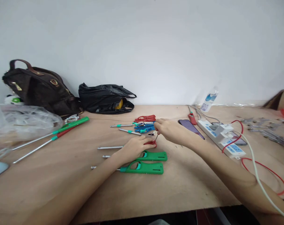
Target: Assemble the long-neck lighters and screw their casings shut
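My left hand (pixel 134 148) presses down on a red lighter piece (pixel 152 144) in the middle of the table, its fingers mostly covering it. My right hand (pixel 167 128) is closed round a thin screwdriver (pixel 156 137), whose tip points down at the red piece. Nearer to me, two green long-necked lighters (pixel 142 167) lie side by side with their metal tubes to the left. Just behind my hands are blue handle parts (pixel 144 127), red handle parts (pixel 145 118) and loose metal tubes with teal collars (pixel 129 132).
Brown table (pixel 179 187). A brown bag (pixel 42 89), black plastic bag (pixel 104 98) and clear plastic (pixel 34 120) stand left. To the right are a phone (pixel 191 128), power strip (pixel 231 147), cables, bottle (pixel 209 100) and metal parts (pixel 271 131). Long lighters (pixel 71 124) lie left.
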Motion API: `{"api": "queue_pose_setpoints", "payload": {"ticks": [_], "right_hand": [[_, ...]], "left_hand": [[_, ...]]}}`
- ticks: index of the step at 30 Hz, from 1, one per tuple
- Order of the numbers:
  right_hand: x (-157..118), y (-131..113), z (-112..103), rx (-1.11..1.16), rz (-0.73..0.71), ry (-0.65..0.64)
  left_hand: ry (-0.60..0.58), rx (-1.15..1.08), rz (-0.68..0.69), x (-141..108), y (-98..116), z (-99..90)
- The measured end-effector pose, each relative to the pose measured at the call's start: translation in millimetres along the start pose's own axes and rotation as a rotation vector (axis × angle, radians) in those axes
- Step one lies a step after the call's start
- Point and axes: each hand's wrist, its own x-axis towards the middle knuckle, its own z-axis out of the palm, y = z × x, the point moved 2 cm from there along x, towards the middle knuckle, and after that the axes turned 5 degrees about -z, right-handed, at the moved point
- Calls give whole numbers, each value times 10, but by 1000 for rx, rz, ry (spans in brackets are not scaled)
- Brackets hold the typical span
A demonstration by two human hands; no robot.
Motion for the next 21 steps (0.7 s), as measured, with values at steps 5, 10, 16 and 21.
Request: {"api": "queue_pose_setpoints", "payload": {"ticks": [5,10,16,21], "right_hand": [[27,-59,73,-134,64,38],[44,-84,54,-177,-85,72],[23,-15,56,-161,48,32],[-17,-30,17,-50,-58,48]], "left_hand": [[11,-14,10,11,27,-33],[22,-16,-3,7,14,-14],[18,-38,10,-1,3,-4],[7,-14,-1,12,7,-17]]}}
